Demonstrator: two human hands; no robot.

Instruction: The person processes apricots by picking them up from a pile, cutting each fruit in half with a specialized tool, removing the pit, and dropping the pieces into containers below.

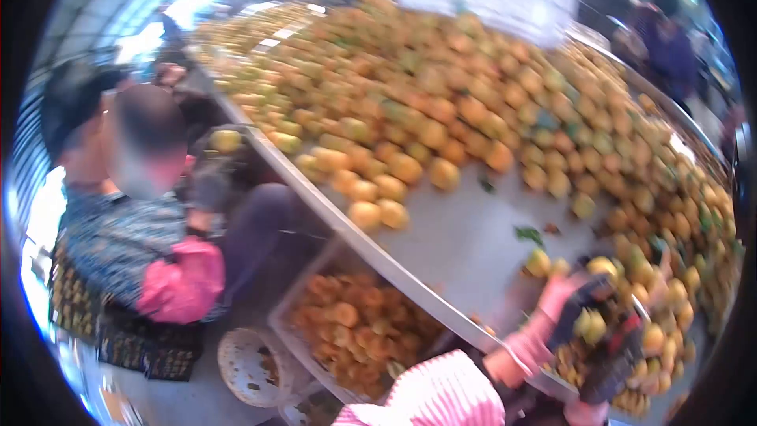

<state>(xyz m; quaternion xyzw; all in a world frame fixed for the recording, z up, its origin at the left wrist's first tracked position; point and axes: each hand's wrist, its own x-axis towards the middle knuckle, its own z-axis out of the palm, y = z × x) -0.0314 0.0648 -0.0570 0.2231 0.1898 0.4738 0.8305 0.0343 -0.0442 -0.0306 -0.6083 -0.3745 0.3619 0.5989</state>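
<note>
Round yellow fruits [590,326] show between the dark-gloved left hand [578,302] and dark-gloved right hand [619,359], by a smooth grey table [465,229]; (it's blurry) I can't tell either hand's grip.

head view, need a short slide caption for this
Left hand and right hand among yellow-orange fruit heaped on a pale table, with a seated co-worker nearby.

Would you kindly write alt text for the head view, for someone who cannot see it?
The camera wearer's gloved left hand and right hand are among yellow-orange fruit heaped on a large pale table; motion blur hides their grip. Beside the table, a bin holds deeper-orange fruit, and another person sits nearby.
</note>
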